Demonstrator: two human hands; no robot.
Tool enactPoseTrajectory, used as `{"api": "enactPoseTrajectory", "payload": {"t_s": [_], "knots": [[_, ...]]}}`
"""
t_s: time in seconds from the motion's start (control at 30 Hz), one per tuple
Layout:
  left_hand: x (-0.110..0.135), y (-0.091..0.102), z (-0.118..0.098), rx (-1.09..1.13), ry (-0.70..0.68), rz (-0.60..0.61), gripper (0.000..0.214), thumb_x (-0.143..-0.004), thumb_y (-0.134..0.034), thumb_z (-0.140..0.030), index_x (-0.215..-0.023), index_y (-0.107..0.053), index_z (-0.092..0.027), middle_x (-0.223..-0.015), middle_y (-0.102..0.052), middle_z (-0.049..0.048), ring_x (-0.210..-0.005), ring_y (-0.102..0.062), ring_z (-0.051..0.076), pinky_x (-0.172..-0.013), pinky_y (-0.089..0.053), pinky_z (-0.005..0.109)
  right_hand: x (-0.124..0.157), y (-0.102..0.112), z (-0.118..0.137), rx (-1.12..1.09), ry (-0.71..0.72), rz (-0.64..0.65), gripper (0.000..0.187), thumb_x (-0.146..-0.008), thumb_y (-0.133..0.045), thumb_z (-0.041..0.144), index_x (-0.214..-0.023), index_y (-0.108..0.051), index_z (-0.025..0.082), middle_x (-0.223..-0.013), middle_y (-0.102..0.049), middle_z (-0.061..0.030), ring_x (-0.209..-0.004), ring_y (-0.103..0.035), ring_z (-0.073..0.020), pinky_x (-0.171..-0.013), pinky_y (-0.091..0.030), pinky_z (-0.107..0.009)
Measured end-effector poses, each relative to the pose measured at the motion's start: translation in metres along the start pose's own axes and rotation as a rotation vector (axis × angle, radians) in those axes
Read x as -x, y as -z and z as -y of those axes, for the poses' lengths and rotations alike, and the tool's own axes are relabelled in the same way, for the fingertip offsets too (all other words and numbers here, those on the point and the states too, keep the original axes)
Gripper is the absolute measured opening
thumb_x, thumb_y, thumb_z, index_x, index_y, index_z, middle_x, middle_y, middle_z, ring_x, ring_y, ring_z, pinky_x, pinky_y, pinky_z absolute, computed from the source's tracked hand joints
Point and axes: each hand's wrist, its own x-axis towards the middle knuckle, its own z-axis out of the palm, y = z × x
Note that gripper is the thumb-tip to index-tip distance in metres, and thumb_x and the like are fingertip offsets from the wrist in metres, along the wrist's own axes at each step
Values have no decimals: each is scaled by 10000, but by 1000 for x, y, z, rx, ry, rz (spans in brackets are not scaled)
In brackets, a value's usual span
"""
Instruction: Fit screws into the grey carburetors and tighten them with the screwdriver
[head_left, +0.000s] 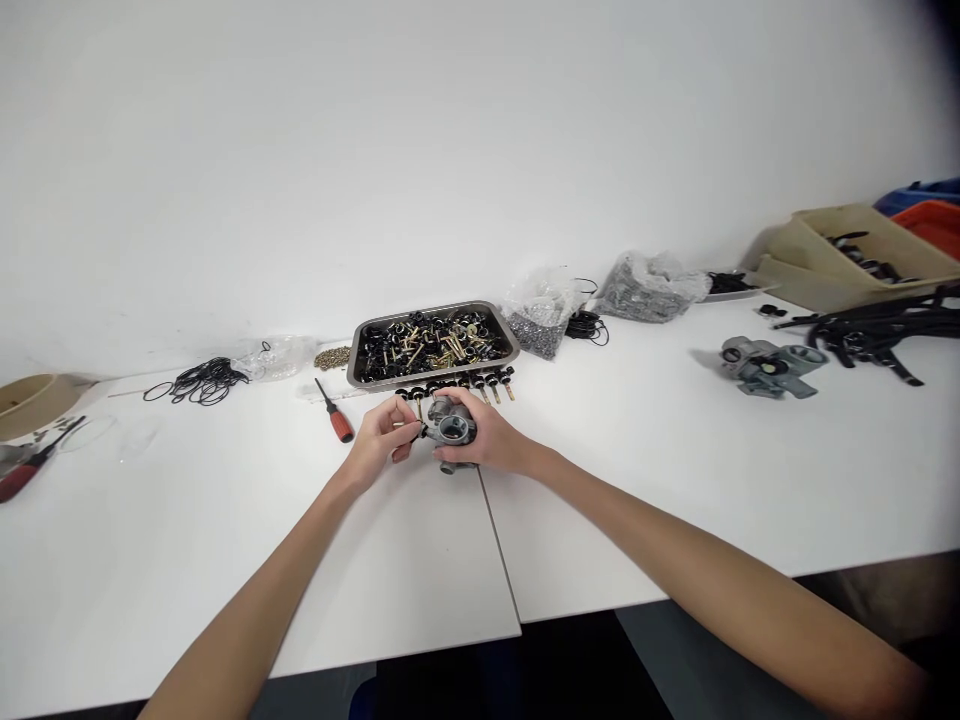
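My right hand [487, 432] is wrapped round a grey metal carburetor [454, 430], its round bore facing up toward me. At the carburetor's left side, my left hand [386, 437] pinches a small black part [421, 430] against the body. Most of that part is hidden by the fingertips, so its kind cannot be made out. Just behind my hands, several brass-stemmed screws with black knobs [491, 384] lie in a row along the front of a metal tray [358, 376]. The tray is filled with more of these brass and black pieces.
Left of my hands lies a red-handled screwdriver [335, 412], with black rubber rings [206, 381] farther left. Plastic bags of small parts [651, 287] stand along the wall. On the right are more carburetors [772, 367], black hoses [877, 325] and a beige bin [795, 265].
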Motion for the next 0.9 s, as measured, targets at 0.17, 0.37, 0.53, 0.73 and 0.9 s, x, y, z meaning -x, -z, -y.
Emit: {"api": "enactPoseTrajectory", "payload": {"t_s": [0.17,0.37,0.53,0.73,0.9], "knots": [[-1,1,2,53,44,55,273,-742,-700,-288,-793,-458,-171,-617,-449,-56,-414,-407,45,-428,-331,199,0,2,5,-2,-3,15,786,-652,-773,411,-1311,-391,216,-1188,-519,-83,-1050,-524,-213,-893,-441,-339],[-1,1,2,91,59,67,296,-703,-736,-262,-821,-482,-166,-633,-478,-51,-411,-435,51,-418,-363,204,0,2,5,-10,-3,20,783,-654,-773,403,-1310,-391,212,-1189,-520,-93,-1048,-529,-218,-894,-442,-350],[-1,1,2,148,96,88,263,-721,-708,-283,-831,-499,-167,-628,-520,-23,-454,-513,106,-432,-418,236,0,1,2,-9,10,19,783,-654,-772,406,-1312,-392,216,-1209,-516,-93,-1062,-527,-221,-890,-448,-344],[-2,6,1,165,118,134,223,-742,-671,-301,-823,-529,-150,-666,-573,26,-513,-560,143,-457,-450,262,0,1,0,2,53,-3,789,-639,-779,408,-1318,-422,222,-1218,-524,-82,-1058,-531,-225,-900,-446,-343],[0,10,-8,90,162,260,220,-718,-683,-248,-826,-520,-147,-675,-595,41,-538,-583,162,-502,-454,278,1,2,5,-67,75,84,780,-629,-789,358,-1312,-437,222,-1154,-560,-58,-1009,-561,-202,-889,-452,-319]]}}
